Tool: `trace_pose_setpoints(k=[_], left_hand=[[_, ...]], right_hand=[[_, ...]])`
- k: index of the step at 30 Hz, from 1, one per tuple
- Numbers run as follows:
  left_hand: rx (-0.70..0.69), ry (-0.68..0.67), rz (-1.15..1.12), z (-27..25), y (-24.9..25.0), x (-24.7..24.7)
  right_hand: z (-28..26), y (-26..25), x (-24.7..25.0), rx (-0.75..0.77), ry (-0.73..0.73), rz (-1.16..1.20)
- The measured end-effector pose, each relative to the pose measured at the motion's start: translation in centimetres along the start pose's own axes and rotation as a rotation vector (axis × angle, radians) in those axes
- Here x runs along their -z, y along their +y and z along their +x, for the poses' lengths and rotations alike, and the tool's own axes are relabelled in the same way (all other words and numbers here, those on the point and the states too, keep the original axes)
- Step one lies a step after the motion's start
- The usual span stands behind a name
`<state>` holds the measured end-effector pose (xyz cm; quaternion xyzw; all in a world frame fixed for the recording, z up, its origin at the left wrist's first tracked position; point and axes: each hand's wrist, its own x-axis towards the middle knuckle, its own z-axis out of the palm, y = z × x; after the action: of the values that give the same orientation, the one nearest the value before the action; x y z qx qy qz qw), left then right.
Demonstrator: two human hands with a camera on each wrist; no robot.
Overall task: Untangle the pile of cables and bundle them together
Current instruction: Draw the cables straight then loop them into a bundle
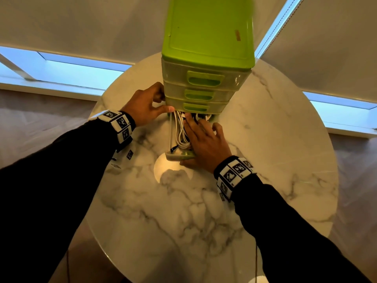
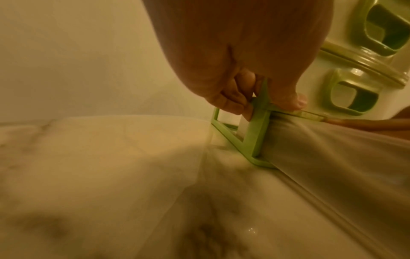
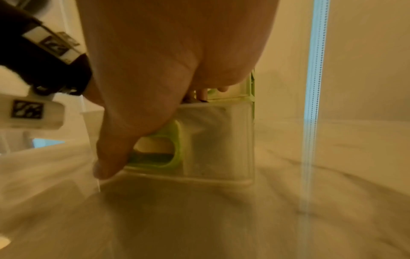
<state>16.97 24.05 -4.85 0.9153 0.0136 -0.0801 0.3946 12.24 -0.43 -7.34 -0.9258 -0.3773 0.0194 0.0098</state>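
Several thin white and black cables [image 1: 180, 132], light, limp and snag-prone, lie tangled in the pulled-out bottom drawer [image 1: 177, 157] of the green plastic drawer tower [image 1: 206, 64]; our left hand [image 1: 142, 108] pinches the tower's frame, our right hand [image 1: 204, 146] lies flat-fingered over them, and we'd lift the whole loop.

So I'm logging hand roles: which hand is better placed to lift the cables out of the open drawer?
Right hand: its fingers already lie on the cables in the open drawer. The left hand grips the drawer unit.

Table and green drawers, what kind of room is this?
Probably a room in a home or office. A round marble table stands by windows with blinds down, and a small green drawer unit holds cables.
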Motion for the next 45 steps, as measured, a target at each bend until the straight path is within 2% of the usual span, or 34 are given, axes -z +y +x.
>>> trace_pose_setpoints(k=[5, 12, 18, 22, 29, 34, 36, 39, 42, 45], left_hand=[[0.012, -0.024, 0.015, 0.1, 0.1, 0.3], [0.016, -0.018, 0.013, -0.1, 0.0, 0.0], [0.004, -0.019, -0.011, 0.1, -0.4, -0.3], [0.020, -0.019, -0.022, -0.1, -0.3, -0.7], [0.051, 0.088, -0.032, 0.5, 1.3, -2.0], [0.062, 0.102, -0.037, 1.0, 0.9, -1.8], [0.046, 0.094, -0.007, 0.9, 0.7, -1.6], [0.036, 0.078, 0.029, 0.8, 0.9, -1.4], [0.045, 0.068, 0.034, 0.8, 0.9, -1.2], [0.047, 0.044, 0.024, 0.9, 0.8, -1.1]], right_hand=[[-0.5, 0.2, -0.8, 0.064, 0.078, 0.019], [2.6, 0.7, 0.1, -0.046, -0.050, -0.079], [0.5, 0.7, -1.4, 0.009, 0.135, 0.099], [0.0, -0.5, -0.8, -0.104, 0.136, 0.037], [2.3, -0.7, -0.2, -0.141, 0.108, 0.012], [-0.2, -0.2, -0.9, -0.058, 0.319, 0.151], [-0.8, 0.5, -1.0, -0.048, 0.297, 0.119], [1.0, 1.8, -0.4, -0.067, 0.226, -0.036], [2.2, 2.1, -0.8, -0.009, 0.291, 0.056], [0.3, 2.4, -1.3, -0.004, 0.392, 0.210]])
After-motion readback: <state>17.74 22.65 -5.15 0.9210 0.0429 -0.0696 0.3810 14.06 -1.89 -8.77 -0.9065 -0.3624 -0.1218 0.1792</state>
